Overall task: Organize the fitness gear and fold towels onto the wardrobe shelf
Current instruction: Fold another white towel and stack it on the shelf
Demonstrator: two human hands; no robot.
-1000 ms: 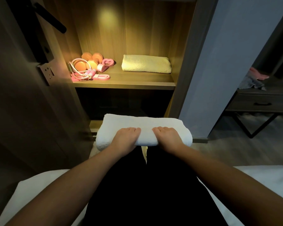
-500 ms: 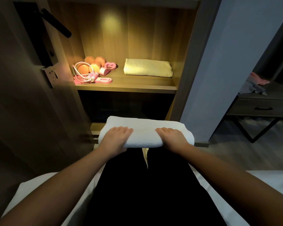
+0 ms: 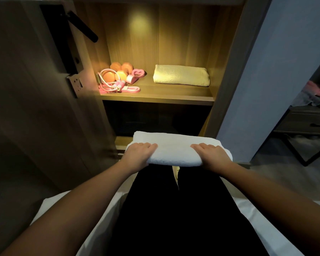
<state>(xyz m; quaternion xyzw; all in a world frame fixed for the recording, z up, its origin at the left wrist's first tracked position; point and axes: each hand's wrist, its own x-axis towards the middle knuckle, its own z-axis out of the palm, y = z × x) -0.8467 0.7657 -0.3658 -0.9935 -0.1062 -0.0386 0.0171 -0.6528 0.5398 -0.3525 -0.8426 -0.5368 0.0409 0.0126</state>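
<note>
Towels, two. One white towel (image 3: 179, 150), folded into a long pad, is held in front of the person's knees, below and short of the lit wardrobe shelf (image 3: 155, 97). One cream towel (image 3: 181, 75), folded, lies on the shelf's right half.

Hands, two. The left hand (image 3: 139, 154) and right hand (image 3: 211, 154) grip the white towel's near edge, one toward each end, with fingers curled over the top and thumbs hidden beneath.

Fitness gear, one cluster at the shelf's left end:
- four orange dumbbell ends (image 3: 118, 71), bars hidden
- one pink skipping rope (image 3: 109, 84), coiled
- one pink flat band (image 3: 130, 89)
- one pink heart-shaped piece (image 3: 138, 73), kind unclear

Wardrobe door (image 3: 35, 80), one, open at left, with a black handle (image 3: 81, 26).

Side table (image 3: 307, 122), one, cut off at the right edge, with crumpled cloth (image 3: 312, 97) on top.
</note>
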